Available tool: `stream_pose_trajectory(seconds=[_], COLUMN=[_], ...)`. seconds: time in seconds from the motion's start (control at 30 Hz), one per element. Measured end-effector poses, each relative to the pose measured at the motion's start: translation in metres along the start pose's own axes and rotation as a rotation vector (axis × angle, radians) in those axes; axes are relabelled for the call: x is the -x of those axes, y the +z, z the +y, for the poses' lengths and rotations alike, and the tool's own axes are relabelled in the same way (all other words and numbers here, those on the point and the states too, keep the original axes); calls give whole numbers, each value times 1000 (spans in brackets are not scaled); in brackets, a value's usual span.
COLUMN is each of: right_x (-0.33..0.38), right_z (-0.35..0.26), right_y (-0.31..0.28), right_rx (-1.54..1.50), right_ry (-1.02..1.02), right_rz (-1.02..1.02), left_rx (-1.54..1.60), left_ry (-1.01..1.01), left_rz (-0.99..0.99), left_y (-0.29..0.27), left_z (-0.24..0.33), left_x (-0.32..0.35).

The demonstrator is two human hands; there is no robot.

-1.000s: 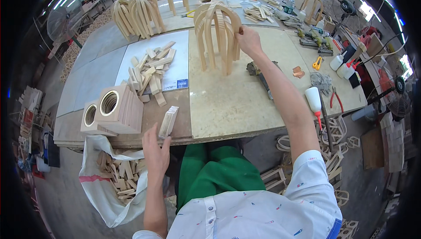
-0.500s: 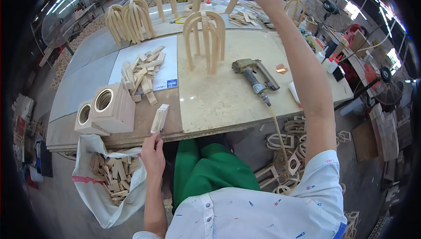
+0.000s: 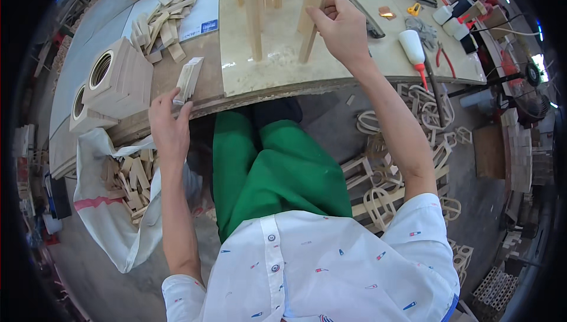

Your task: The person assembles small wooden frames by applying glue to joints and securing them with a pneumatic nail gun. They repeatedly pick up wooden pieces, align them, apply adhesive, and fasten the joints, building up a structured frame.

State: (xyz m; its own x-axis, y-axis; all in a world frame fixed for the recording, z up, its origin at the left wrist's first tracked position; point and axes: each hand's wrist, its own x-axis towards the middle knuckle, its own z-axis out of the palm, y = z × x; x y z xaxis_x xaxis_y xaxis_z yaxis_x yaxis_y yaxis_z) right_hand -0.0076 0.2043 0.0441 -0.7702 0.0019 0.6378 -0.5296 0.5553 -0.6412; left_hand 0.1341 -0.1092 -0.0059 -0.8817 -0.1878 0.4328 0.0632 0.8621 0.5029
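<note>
My right hand (image 3: 341,30) grips one leg of an arched wooden frame (image 3: 257,9) standing on the pale workbench top (image 3: 354,56); the frame's top is cut off by the picture's upper edge. My left hand (image 3: 169,122) rests at the bench's near edge with its fingers on a small stack of flat wooden strips (image 3: 189,78). Beside that hand stand two wooden boxes with round holes (image 3: 115,77). A heap of short wooden pieces (image 3: 160,24) lies farther back on a white sheet.
A nail gun (image 3: 360,12), a white glue bottle with red tip (image 3: 413,50), pliers and small bottles lie at the right of the bench. A white sack of wood offcuts (image 3: 121,189) hangs at left. Arched wooden frames (image 3: 407,145) litter the floor at right.
The view has dropped closer to the bench edge. My right hand has come down from the top of the frame to one of its legs. My left hand has reached the strip stack.
</note>
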Motion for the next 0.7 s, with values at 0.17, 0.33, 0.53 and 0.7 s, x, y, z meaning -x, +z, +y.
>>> stream_pose_trajectory(seconds=[0.17,0.33,0.53,0.7], right_x=[12,11,7,7], right_z=[0,8,18,19], right_y=[6,0,-7,-6], right_rx=[4,-49,-91,-177], right_ry=[-53,-17,14,96], right_rz=[-27,-54,-80,-132], left_rx=[-129,-195,-199,-104], left_ry=[42,1,-21,-105], left_rz=[-41,-128,-131,-136], left_y=[11,18,24,21], left_z=[-12,-15,-26,-29], left_x=[-19,-31,-37,-39])
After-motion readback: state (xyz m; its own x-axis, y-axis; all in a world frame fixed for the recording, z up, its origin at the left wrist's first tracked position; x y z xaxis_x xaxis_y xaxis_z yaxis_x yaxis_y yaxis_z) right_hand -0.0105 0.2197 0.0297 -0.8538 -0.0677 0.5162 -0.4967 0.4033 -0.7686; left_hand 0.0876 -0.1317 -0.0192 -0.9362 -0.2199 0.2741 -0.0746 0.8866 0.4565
